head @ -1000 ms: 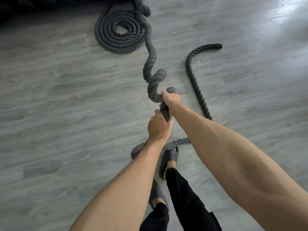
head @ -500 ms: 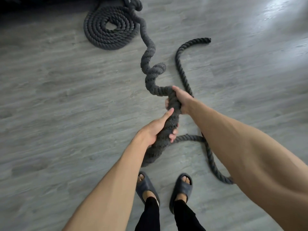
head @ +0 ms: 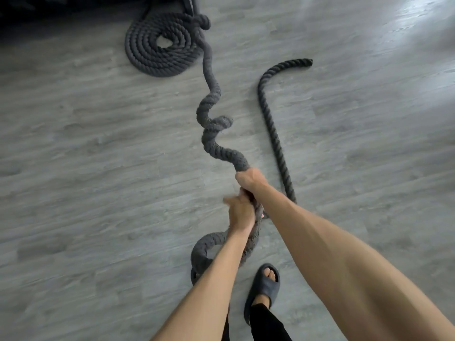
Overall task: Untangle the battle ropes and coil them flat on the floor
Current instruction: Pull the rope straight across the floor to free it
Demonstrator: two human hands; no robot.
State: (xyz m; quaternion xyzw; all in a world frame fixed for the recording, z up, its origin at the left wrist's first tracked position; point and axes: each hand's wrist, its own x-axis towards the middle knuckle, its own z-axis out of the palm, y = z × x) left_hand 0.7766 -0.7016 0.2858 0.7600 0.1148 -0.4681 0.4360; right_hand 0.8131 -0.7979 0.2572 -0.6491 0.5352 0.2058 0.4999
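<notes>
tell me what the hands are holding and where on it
Both grip the rope mid-length: the right hand just behind the kinked stretch, the left hand directly behind it.

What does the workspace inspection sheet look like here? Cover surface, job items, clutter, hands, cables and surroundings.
Surface: grey wood-look plank floor, glare at upper right.
Job's things: flat coil lies spiralled at the top. The kinked rope runs in twists from a knot beside the coil to the hands, then forms a loop by the feet. The free rope end lies on the floor to the right, with a hooked tip.
Clutter: nothing seen.
Hands: right hand grips the kinked rope; left hand grips it just behind, motion-blurred.
Cables: nothing seen.
Surroundings: dark shape at the top left, too dark to identify; the person's slide sandal.
</notes>
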